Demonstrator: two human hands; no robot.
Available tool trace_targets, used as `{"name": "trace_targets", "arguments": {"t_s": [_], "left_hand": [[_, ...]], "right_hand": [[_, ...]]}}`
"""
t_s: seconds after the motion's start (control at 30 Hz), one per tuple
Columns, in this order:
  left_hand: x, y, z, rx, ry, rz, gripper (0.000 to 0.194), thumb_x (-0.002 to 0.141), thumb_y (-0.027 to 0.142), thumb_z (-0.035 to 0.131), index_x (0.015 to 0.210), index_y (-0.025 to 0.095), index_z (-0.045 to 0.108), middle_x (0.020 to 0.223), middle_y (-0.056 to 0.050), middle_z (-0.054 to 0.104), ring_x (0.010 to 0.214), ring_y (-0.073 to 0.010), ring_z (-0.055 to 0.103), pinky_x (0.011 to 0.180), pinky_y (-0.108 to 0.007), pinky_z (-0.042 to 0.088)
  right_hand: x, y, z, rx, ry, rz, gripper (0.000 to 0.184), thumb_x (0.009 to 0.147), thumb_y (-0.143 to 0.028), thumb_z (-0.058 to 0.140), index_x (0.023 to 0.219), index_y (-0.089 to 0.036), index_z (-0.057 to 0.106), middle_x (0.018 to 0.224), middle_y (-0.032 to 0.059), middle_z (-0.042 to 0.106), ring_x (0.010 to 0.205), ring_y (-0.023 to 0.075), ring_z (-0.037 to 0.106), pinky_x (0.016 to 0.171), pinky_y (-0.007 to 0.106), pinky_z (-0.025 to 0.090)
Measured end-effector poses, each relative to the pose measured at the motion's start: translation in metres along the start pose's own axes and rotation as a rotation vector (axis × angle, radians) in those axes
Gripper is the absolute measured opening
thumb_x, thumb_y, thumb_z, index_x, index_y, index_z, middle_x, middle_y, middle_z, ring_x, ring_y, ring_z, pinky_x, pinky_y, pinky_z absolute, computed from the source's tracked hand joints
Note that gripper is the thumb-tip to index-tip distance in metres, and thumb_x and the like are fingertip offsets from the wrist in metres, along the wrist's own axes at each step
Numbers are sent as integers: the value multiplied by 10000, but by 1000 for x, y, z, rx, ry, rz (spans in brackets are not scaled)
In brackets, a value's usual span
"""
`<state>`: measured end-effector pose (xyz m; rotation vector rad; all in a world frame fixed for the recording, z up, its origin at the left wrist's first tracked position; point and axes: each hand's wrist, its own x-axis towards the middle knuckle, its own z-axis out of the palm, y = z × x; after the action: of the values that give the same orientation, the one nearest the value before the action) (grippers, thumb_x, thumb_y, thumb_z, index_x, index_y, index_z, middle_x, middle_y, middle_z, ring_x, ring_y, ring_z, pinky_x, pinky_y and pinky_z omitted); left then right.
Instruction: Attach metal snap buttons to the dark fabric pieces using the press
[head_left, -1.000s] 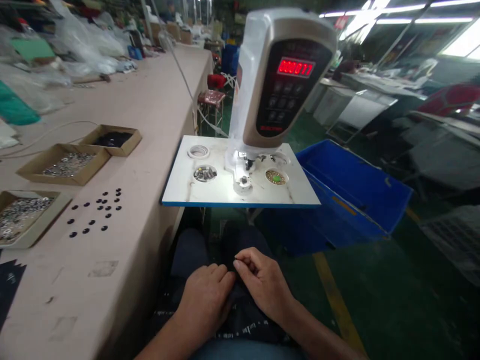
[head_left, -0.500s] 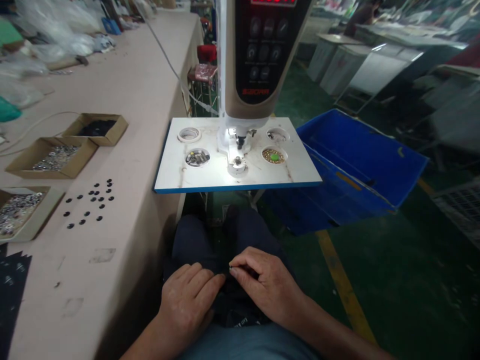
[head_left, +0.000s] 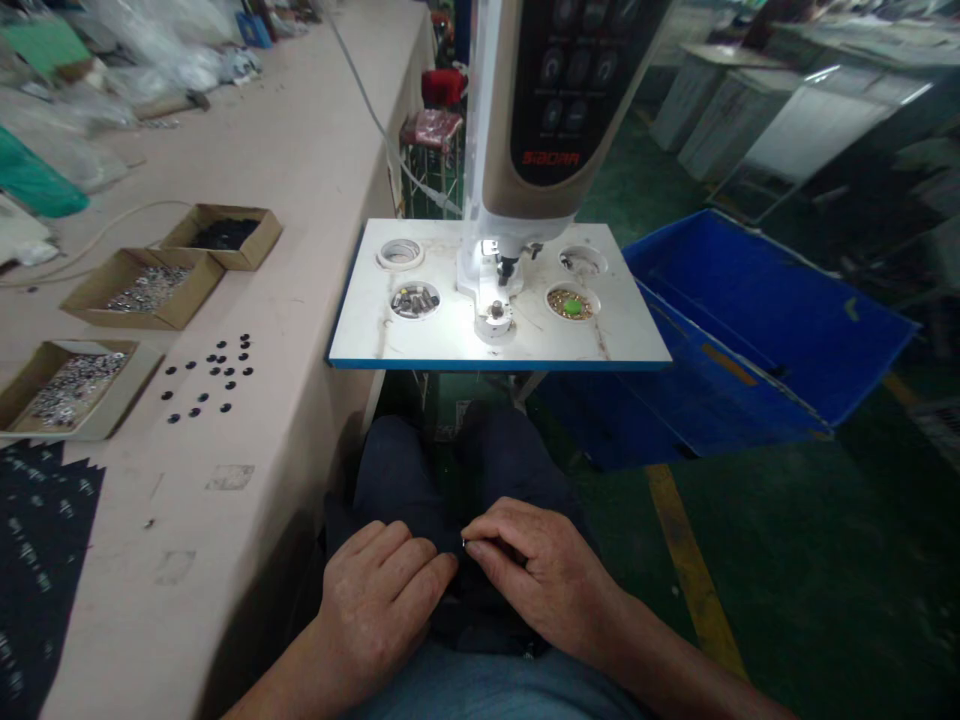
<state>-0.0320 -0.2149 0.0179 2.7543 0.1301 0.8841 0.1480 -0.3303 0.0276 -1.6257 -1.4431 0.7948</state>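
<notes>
1. Nearest, above the lap, the right hand point(head_left: 536, 575) pinches a small shiny piece point(head_left: 464, 542) between thumb and forefinger; the piece is too tiny to make out further.
2. Just beside it, the left hand point(head_left: 382, 600) is loosely curled, back upward, its forefinger near the piece – whether it grips anything beneath, I cannot tell.
3. Dark cloth point(head_left: 491, 625) lies in the lap under both hands.
4. On the table point(head_left: 300, 300) to the left lies a dark fabric sheet point(head_left: 37, 570) with pale lettering and a jagged edge.
5. Beyond it, black round pieces point(head_left: 216, 371) are scattered beside three boxes: the near box point(head_left: 127, 410) and the middle box point(head_left: 142, 316) hold silvery bits, the far box point(head_left: 264, 238) black ones.
6. Ahead stands a machine point(head_left: 491, 150) over a white board point(head_left: 358, 335) – its front cups hold metallic cylinders point(head_left: 415, 301) on the left and golden bits point(head_left: 556, 299) with a green disc point(head_left: 573, 306) on the right.
7. To the right, a blue bin point(head_left: 757, 300) rests on the green floor; farther back, a red-topped stool point(head_left: 433, 127) stands beside the table.
</notes>
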Motion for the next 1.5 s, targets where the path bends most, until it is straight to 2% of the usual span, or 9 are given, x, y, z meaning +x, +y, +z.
{"name": "trace_targets", "arguments": {"t_s": [0.5, 0.9, 1.03, 1.1, 1.17, 1.23, 1.33, 1.4, 1.5], "left_hand": [[-1, -1, 7, -67, -78, -47, 212, 868, 36, 477, 951, 136, 644, 780, -56, 670, 694, -184, 529, 622, -334, 366], [-3, 0, 16, -205, -241, -335, 501, 677, -29, 500, 1097, 199, 649, 854, -21, 680, 758, -187, 619, 659, -305, 477], [1, -1, 15, -272, -325, -414, 450, 687, 0, 538, 1048, 229, 679, 825, 2, 678, 759, -178, 633, 661, -291, 465], [2, -2, 14, -288, -361, -458, 434, 682, 5, 553, 1017, 242, 695, 815, 9, 677, 756, -173, 633, 652, -284, 445], [3, -3, 13, -288, -404, -502, 414, 685, 4, 557, 980, 254, 707, 800, 15, 673, 749, -166, 629, 649, -278, 426], [4, -3, 13, -292, -446, -533, 388, 694, 8, 566, 953, 258, 711, 799, 19, 673, 760, -164, 631, 668, -277, 419], [5, -3, 14, -309, -491, -557, 317, 736, 35, 586, 927, 257, 706, 810, 23, 672, 780, -158, 632, 688, -273, 410], [7, -3, 15, -311, -518, -570, 273, 765, 49, 587, 906, 254, 700, 813, 24, 667, 786, -153, 629, 691, -268, 400], [11, -4, 15, -332, -545, -595, 246, 781, 63, 585, 890, 249, 703, 822, 21, 667, 795, -151, 628, 694, -260, 392]], "right_hand": [[1, 4, -2, -132, -89, -42, 166, 923, -109, 581, 920, -179, 733, 819, 14, 692, 759, 124, 631, 708, 230, 441], [0, 4, -5, -116, -121, 20, 228, 867, -86, 531, 902, -161, 743, 723, 7, 624, 668, 122, 570, 639, 246, 397], [-1, -1, -9, -97, -153, 65, 163, 868, -285, 654, 959, -172, 728, 811, 13, 657, 727, 138, 595, 668, 257, 402], [-1, -1, -10, -108, -181, 98, 363, 753, -487, 787, 963, -198, 725, 846, 4, 672, 757, 155, 610, 684, 267, 401], [-1, 0, -10, -131, -200, 129, 527, 604, -579, 864, 962, -217, 725, 860, -6, 684, 772, 169, 621, 695, 274, 399], [0, 3, -9, -146, -202, 154, 483, 614, -511, 875, 968, -219, 726, 879, -7, 698, 785, 171, 631, 701, 271, 400], [0, 9, -5, -120, -189, 186, 223, 737, -238, 756, 958, -219, 738, 885, -9, 715, 784, 148, 642, 695, 246, 405], [1, 13, -3, -92, -177, 194, 262, 727, -111, 660, 944, -226, 751, 874, -16, 723, 775, 133, 646, 694, 229, 410], [2, 17, -3, -85, -169, 185, 345, 703, -67, 593, 950, -235, 767, 878, -17, 734, 783, 133, 654, 703, 224, 417]]}}
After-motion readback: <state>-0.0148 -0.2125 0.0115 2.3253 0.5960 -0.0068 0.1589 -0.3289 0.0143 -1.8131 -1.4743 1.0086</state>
